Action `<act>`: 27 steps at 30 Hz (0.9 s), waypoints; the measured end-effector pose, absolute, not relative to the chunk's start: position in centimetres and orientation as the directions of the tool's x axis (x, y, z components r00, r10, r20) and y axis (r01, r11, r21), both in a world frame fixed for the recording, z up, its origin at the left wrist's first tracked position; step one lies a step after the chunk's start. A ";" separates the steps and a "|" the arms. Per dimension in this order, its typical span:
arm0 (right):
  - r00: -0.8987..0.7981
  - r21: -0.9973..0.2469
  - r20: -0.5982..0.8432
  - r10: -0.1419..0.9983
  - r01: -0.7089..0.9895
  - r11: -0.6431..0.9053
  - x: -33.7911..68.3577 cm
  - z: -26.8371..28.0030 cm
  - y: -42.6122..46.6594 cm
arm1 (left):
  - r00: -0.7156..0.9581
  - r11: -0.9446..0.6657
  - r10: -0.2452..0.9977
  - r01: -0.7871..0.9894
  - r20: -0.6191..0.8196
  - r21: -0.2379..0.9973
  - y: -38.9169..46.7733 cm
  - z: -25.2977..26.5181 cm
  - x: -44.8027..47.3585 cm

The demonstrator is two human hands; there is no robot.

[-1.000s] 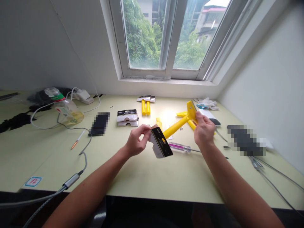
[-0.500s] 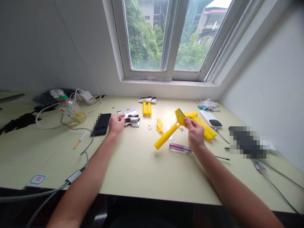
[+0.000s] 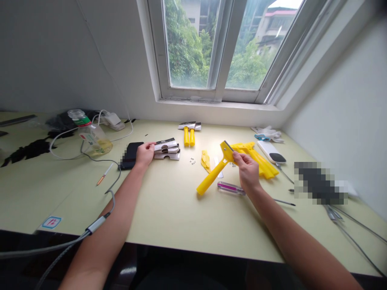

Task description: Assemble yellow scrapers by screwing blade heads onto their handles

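In my right hand (image 3: 248,171) is a yellow scraper (image 3: 211,178), gripped at its head, with the handle slanting down to the left. A dark blade edge runs along the head. My left hand (image 3: 145,154) is closed on the left end of a silver-and-black printed cardboard sleeve (image 3: 166,144). That sleeve is above or on a small stack of similar notched sleeves (image 3: 168,156). Small metal nuts (image 3: 192,161) lie between the hands. Near them are yellow plastic pieces (image 3: 205,161) and a clear-and-purple screwdriver (image 3: 231,188), partly hidden by my right hand.
Two yellow scrapers with sleeved heads (image 3: 189,137) lie at the back. More yellow scraper handles (image 3: 264,163) are piled behind my right hand. A phone (image 3: 133,153), a bottle (image 3: 95,139) and cables are at left; a white power bank (image 3: 271,152) and gloves (image 3: 267,133) at right.
My left hand has drawn slightly back, and the top sleeve now shows in its fingers. The scraper in my right hand has tilted a little. The whole view has shifted slightly.
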State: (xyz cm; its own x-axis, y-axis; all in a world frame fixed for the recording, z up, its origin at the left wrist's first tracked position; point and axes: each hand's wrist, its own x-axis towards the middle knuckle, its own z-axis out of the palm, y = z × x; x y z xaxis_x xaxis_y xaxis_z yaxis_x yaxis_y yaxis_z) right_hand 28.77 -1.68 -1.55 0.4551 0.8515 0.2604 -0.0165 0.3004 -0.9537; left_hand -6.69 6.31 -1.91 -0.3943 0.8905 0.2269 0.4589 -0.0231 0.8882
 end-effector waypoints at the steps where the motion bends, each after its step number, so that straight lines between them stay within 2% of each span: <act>1: 0.456 -0.953 0.261 0.851 -0.016 0.301 28.7 -1.5 -1.7 | -0.394 -0.022 0.889 0.475 0.235 0.880 6.4 -1.9 -6.7; 10: 0.429 -0.960 0.243 0.870 -0.026 0.280 28.5 -1.7 -1.8 | -0.294 -0.044 0.911 0.631 0.291 0.774 7.0 -2.0 -6.1; 17: 0.360 -0.969 0.222 0.906 -0.024 0.247 28.3 -2.1 -2.1 | -0.295 -0.005 0.920 0.646 0.256 0.763 6.9 -2.1 -6.3; 27: 0.291 -0.970 0.204 0.935 -0.070 0.234 27.3 -0.6 -3.1 | -0.323 -0.032 0.893 0.648 0.313 0.761 6.5 -2.0 -6.4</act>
